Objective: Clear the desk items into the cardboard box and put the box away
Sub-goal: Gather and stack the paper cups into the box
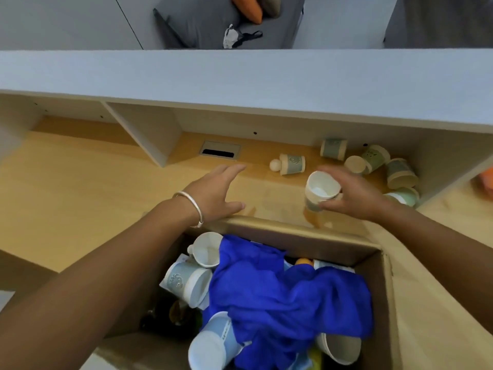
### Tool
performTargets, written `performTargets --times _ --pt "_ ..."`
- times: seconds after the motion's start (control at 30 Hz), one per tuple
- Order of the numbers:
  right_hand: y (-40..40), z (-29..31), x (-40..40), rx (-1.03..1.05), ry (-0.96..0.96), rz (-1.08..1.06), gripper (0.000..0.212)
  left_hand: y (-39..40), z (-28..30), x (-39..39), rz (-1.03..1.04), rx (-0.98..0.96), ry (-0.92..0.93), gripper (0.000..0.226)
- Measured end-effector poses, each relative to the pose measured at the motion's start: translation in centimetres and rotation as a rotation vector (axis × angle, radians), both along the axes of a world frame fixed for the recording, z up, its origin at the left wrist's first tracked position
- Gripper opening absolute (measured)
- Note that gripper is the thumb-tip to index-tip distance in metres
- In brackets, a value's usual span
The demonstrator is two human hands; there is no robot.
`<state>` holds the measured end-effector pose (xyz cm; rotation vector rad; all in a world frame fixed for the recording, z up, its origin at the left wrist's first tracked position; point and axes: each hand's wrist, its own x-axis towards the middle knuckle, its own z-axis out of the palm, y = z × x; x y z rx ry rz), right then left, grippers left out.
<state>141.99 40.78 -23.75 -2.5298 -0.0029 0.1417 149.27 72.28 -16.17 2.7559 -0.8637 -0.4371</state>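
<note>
An open cardboard box stands at the near edge of the wooden desk. Inside lie a blue cloth and several pale cups. My right hand is closed around a white and blue paper cup, held just above the desk beyond the box's far rim. My left hand, with a silver bangle on the wrist, hovers flat over the desk with fingers spread and nothing in it. Several more cups lie tipped at the back right, one cup beside a small white ball.
A grey shelf overhangs the back of the desk, with a vertical divider on the left. A cable slot is set into the desk. An orange object shows at the right edge.
</note>
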Motion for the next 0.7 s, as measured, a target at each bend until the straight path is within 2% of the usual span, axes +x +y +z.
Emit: performTargets --times 0.17,0.33,0.4,0.5,0.63,0.7 --pt "0.9 8.9 -3.6 0.049 -0.21 -0.15 0.082 3.0 1.3 -0.2 -0.057 -0.072 -0.016 0.082" --pt "6.8 15.4 -9.0 0.188 -0.38 -0.14 0.08 5.0 1.3 0.1 -0.115 -0.12 -0.027 0.079" --pt "9.6 15.8 -11.1 0.187 -0.391 -0.081 0.082 5.2 1.1 0.4 -0.134 -0.141 -0.023 0.078" --pt "12.5 14.6 -13.5 0.073 -0.337 -0.014 0.085 5.1 0.7 0.3 -0.164 -0.162 -0.013 0.078" --pt "13.8 11.7 -15.0 -0.123 -0.241 -0.01 0.085 4.7 0.1 0.2 -0.195 -0.184 0.0 0.076" --pt "13.8 10.5 -15.4 -0.139 -0.186 -0.013 0.088 4.3 0.0 0.3 -0.197 -0.191 0.007 0.075"
